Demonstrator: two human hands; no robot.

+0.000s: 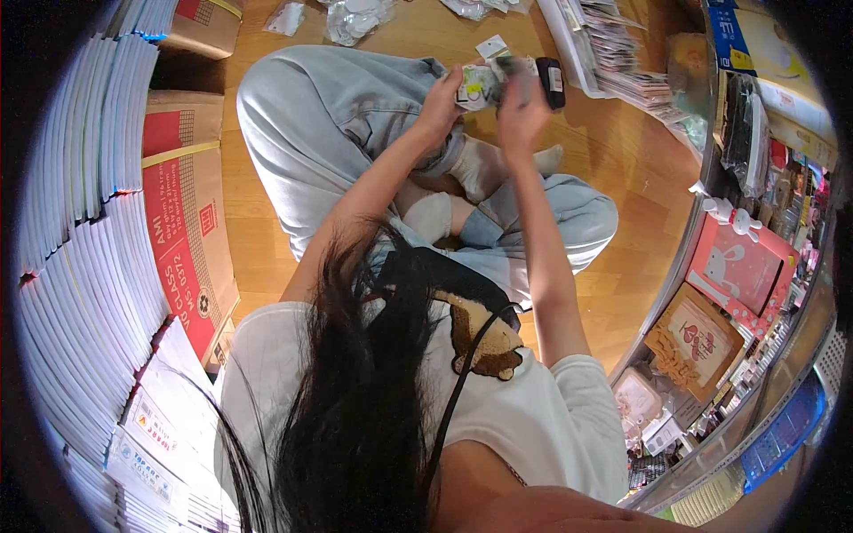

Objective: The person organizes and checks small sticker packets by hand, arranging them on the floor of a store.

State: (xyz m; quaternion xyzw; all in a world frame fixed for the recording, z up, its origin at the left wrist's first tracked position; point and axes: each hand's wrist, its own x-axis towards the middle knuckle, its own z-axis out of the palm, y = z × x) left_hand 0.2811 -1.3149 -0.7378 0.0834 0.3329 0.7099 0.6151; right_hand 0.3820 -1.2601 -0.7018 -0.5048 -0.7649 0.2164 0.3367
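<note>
Packet (477,89), white with yellow-green patches

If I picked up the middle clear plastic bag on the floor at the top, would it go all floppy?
Probably floppy: the clear plastic bag looks thin and crumpled. The pale pieces inside would likely slide about when you lift it. Its shiny surface might feel slippery too.
</note>
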